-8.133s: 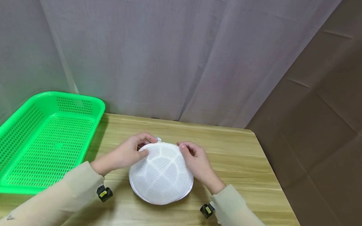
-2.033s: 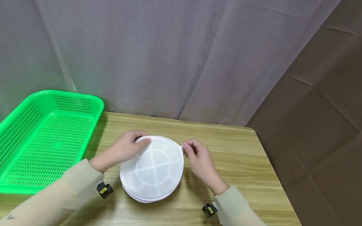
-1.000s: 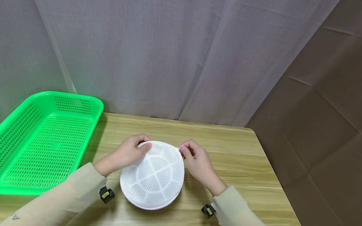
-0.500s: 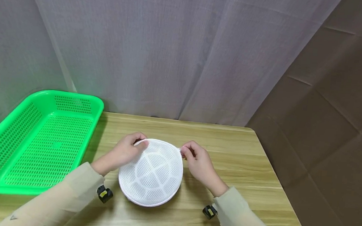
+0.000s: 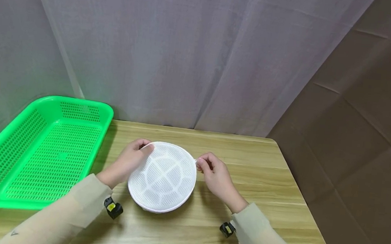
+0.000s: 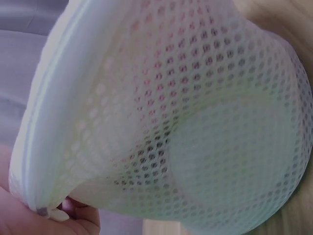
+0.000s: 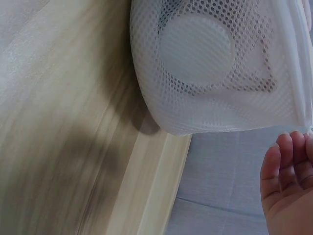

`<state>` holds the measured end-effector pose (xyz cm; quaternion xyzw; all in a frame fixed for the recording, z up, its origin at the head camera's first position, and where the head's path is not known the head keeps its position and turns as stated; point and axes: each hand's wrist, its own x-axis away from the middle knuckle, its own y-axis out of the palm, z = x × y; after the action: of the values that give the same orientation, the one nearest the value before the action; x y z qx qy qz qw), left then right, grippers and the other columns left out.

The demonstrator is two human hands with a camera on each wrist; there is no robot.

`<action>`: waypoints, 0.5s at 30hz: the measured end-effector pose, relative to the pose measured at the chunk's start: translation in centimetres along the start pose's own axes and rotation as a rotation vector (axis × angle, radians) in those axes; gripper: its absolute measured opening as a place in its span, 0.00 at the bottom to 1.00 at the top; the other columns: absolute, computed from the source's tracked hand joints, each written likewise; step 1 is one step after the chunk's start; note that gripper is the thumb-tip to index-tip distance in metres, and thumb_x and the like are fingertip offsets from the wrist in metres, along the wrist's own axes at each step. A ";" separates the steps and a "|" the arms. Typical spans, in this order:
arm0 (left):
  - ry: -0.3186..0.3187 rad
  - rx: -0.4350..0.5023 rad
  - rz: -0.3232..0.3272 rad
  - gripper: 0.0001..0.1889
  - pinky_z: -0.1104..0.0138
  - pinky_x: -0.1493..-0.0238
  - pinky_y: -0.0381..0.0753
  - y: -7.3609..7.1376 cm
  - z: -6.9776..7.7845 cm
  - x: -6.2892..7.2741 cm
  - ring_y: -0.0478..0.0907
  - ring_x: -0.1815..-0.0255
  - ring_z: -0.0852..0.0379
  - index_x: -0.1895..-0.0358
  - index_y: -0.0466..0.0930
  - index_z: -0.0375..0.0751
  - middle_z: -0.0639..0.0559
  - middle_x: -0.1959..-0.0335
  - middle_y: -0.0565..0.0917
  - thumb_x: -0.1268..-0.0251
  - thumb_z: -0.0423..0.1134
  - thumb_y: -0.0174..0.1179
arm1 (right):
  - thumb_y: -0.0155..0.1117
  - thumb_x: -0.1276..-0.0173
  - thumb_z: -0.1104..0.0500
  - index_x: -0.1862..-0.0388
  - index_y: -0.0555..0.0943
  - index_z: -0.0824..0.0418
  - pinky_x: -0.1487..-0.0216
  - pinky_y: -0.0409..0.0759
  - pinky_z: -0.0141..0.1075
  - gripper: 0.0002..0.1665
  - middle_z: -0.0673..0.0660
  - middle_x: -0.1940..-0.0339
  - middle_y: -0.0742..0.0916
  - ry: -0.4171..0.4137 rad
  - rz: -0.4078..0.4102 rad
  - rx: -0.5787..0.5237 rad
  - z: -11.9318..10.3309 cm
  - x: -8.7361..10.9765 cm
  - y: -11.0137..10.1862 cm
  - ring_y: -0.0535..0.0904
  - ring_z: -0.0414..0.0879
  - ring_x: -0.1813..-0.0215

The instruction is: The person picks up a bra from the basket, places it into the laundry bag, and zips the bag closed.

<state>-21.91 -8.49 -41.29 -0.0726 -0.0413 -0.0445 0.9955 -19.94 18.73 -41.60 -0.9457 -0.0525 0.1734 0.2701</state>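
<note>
A round white mesh laundry bag is held up over the wooden table in the head view, its ribbed circular top facing up. My left hand grips its far left edge, thumb on top and fingers behind. At the far right edge my right hand pinches a small tab, apparently the zipper pull. The left wrist view shows the zipper band along the rim and a pale round panel seen through the mesh. In the right wrist view the bag's mesh side hangs close over the table.
A large green plastic basket with slotted walls stands at the left of the wooden table. A grey curtain hangs behind the table, and a brown cloth wall runs along the right.
Since several seconds ago, my right hand moved from the bag's far edge to the tab at its right. In the last half second the bag rose slightly and tilted, the left hand shifting left.
</note>
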 end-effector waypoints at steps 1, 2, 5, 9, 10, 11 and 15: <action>0.004 -0.015 -0.006 0.13 0.62 0.51 0.69 -0.1 0.1 0.0 0.71 0.54 0.51 0.53 0.76 0.33 0.44 0.56 0.77 0.28 0.41 0.53 | 0.58 0.27 0.59 0.66 0.79 0.61 0.65 0.79 0.34 0.08 0.55 0.71 0.82 0.002 0.004 -0.004 0.0 0.0 0.0 0.78 0.46 0.66; 0.010 -0.036 -0.018 0.13 0.61 0.49 0.69 -0.2 0.1 0.0 0.71 0.53 0.51 0.52 0.76 0.33 0.44 0.55 0.77 0.27 0.41 0.53 | 0.58 0.27 0.59 0.66 0.79 0.61 0.65 0.79 0.34 0.08 0.54 0.71 0.82 0.007 0.008 -0.010 -0.1 -0.1 0.1 0.78 0.46 0.66; 0.032 -0.116 -0.070 0.14 0.59 0.46 0.69 -0.4 0.5 0.1 0.72 0.51 0.49 0.51 0.76 0.34 0.43 0.53 0.78 0.27 0.42 0.52 | 0.58 0.27 0.61 0.65 0.79 0.61 0.65 0.79 0.34 0.07 0.54 0.71 0.82 0.016 0.026 -0.027 -0.1 -0.2 0.2 0.78 0.46 0.65; 0.101 -0.251 -0.125 0.16 0.55 0.44 0.70 -0.5 1.4 0.4 0.73 0.49 0.48 0.48 0.76 0.35 0.43 0.51 0.79 0.27 0.43 0.52 | 0.58 0.27 0.61 0.65 0.79 0.62 0.65 0.79 0.34 0.07 0.55 0.70 0.82 0.013 0.059 -0.046 -0.2 -0.4 0.2 0.79 0.48 0.65; 0.125 -0.288 -0.132 0.16 0.54 0.44 0.70 -0.4 1.7 0.5 0.73 0.48 0.48 0.47 0.76 0.35 0.43 0.51 0.79 0.27 0.44 0.53 | 0.58 0.27 0.61 0.65 0.79 0.62 0.65 0.79 0.34 0.07 0.55 0.70 0.82 0.010 0.067 -0.048 -0.3 -0.4 0.2 0.79 0.49 0.65; 0.145 -0.316 -0.140 0.17 0.54 0.44 0.70 -0.3 1.9 0.6 0.74 0.48 0.48 0.46 0.75 0.35 0.43 0.51 0.79 0.28 0.44 0.53 | 0.58 0.27 0.61 0.65 0.79 0.61 0.66 0.79 0.34 0.07 0.55 0.70 0.82 0.007 0.073 -0.050 -0.4 -0.4 0.2 0.79 0.49 0.66; 0.213 -0.428 -0.194 0.18 0.53 0.46 0.74 0.8 2.5 1.1 0.76 0.51 0.48 0.45 0.75 0.36 0.43 0.53 0.81 0.28 0.45 0.55 | 0.58 0.28 0.61 0.65 0.80 0.62 0.67 0.77 0.33 0.07 0.55 0.70 0.82 -0.011 0.080 -0.055 -0.7 -0.5 0.5 0.78 0.48 0.67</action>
<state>-20.93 -7.39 -38.86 -0.2724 0.0676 -0.1549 0.9472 -20.19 17.91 -41.15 -0.9531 -0.0208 0.1879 0.2366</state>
